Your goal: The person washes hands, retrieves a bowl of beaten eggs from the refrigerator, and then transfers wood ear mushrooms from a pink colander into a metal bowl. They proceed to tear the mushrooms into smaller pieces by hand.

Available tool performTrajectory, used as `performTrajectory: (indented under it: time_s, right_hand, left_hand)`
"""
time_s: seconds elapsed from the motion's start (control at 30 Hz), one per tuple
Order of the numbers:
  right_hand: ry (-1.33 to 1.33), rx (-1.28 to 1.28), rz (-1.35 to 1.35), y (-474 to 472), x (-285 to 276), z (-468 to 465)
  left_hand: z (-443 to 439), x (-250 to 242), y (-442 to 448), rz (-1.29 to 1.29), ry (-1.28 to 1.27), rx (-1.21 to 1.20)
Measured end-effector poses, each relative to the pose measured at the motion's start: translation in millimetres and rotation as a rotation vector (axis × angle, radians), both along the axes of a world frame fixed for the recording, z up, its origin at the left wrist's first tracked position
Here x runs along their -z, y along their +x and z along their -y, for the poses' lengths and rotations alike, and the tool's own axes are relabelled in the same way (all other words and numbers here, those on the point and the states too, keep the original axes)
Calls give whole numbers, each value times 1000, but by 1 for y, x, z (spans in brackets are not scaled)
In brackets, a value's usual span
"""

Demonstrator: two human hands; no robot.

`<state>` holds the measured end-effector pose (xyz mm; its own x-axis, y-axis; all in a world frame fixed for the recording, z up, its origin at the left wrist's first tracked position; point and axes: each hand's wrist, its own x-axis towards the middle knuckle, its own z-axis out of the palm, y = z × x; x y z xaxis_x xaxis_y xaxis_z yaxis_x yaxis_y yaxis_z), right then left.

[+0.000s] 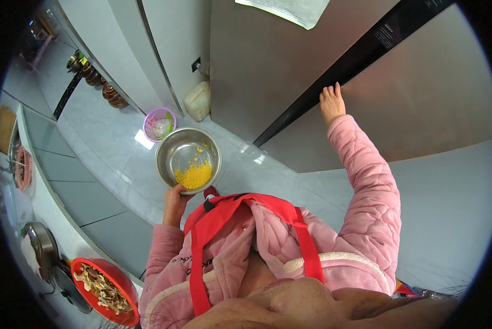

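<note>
My left hand (177, 202) grips the near rim of a round stainless steel bowl (168, 144), held out over the floor. Yellow crumbly food (194, 174) is heaped at the bowl's near side, with small bits scattered up its wall. At the right, my right hand (332, 102) reaches up to the large grey-brown metal door (414, 103) of what looks like a refrigerator. Its fingertips lie at the edge beside the dark strip (320, 88) between two door panels. How firmly they hold that edge cannot be told.
A purple basket (146, 127) with bags stands on the floor past the bowl, near a whitish plastic jug (198, 101). Along the left runs a counter (61, 222) with a red basin (124, 283) of sliced food, a lidded metal pan (44, 246) and a pink basket (24, 167). Brown pots (113, 95) stand beyond the doorway.
</note>
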<state>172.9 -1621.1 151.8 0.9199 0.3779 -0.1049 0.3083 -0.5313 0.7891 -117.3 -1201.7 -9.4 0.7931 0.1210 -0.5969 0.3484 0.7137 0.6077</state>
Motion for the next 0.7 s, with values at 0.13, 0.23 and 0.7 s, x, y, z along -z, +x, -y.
performTrajectory:
  time_s: [0.13,0.23,0.7]
  right_hand:
    - [-187,-19,-19,60,1,-26]
    - [-155,4,1,88,-5,-50]
    - [24,25,125,-54,6,-78]
  left_hand:
    - [0,-10,2,-55,42,18]
    - [-2,-17,2,-58,184,86]
    - [-31,22,19,25,229,303]
